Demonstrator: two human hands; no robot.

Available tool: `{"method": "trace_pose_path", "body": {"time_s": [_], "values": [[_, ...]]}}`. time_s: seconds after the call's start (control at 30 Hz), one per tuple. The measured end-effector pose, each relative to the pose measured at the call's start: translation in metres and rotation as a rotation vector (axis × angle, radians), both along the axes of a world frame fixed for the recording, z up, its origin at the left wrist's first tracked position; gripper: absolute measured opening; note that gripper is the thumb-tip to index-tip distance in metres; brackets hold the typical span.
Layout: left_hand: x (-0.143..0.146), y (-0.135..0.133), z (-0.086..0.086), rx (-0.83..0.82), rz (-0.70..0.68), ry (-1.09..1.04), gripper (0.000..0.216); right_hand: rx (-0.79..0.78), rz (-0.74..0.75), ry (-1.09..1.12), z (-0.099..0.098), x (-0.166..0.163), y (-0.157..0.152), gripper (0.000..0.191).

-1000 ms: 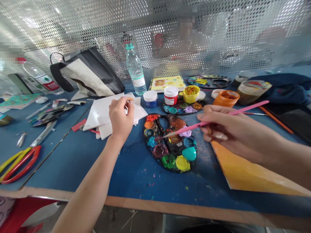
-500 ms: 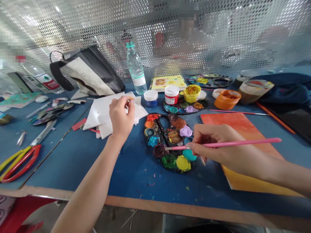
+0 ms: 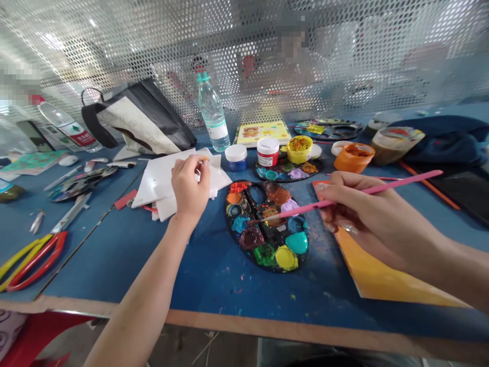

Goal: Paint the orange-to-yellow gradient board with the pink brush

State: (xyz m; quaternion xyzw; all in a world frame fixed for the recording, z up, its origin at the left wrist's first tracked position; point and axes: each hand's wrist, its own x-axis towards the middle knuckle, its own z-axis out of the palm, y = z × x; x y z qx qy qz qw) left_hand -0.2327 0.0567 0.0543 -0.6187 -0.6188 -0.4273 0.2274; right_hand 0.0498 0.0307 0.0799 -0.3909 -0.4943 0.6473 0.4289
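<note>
My right hand (image 3: 367, 216) grips a pink paintbrush (image 3: 397, 185) whose tip rests over the wells of a black oval palette (image 3: 267, 227) full of wet paint. Under that hand lies an orange-to-yellow painted board (image 3: 382, 275). My left hand (image 3: 190, 186) is curled, fingertips pinching the edge of a stack of white paper (image 3: 160, 176) to the left of the palette.
A water bottle (image 3: 212, 113), blue (image 3: 236, 156), red (image 3: 268, 151), yellow (image 3: 299, 148) and orange (image 3: 353, 157) paint pots and a second palette (image 3: 288, 169) stand behind. Red-and-yellow scissors (image 3: 34, 255) lie at left, a black bag (image 3: 141, 120) at the back. The wooden table edge (image 3: 267, 329) runs along the front.
My right hand has lifted and swung up toward the middle of the palette, covering the top of the orange board again. My left hand has stayed on the paper.
</note>
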Motion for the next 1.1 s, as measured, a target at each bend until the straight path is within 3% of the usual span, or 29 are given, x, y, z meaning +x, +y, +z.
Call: {"method": "trace_pose_path", "body": {"time_s": [0.17, 0.43, 0.57, 0.9, 1.0, 1.1], "values": [[0.000, 0.000, 0.000, 0.005, -0.001, 0.000, 0.015, 0.156, 0.015, -0.089, -0.002, -0.002, -0.002, 0.032], [0.000, 0.000, 0.000, -0.013, 0.006, -0.010, 0.014, 0.590, 0.154, -0.543, -0.005, -0.009, -0.012, 0.027], [0.000, 0.000, 0.000, -0.011, 0.011, -0.009, 0.013, 0.679, 0.155, -0.606, -0.001, -0.008, -0.014, 0.028], [0.001, -0.001, 0.000, -0.027, 0.012, -0.026, 0.013, 0.716, 0.193, -0.573, 0.006, -0.005, -0.017, 0.027], [0.001, -0.002, 0.001, -0.026, 0.008, -0.027, 0.014, 0.571, 0.095, -0.420, 0.010, -0.005, -0.013, 0.031], [0.002, -0.003, 0.002, -0.028, 0.005, -0.030, 0.014, 0.305, -0.016, -0.148, 0.014, -0.005, -0.007, 0.033]]}}
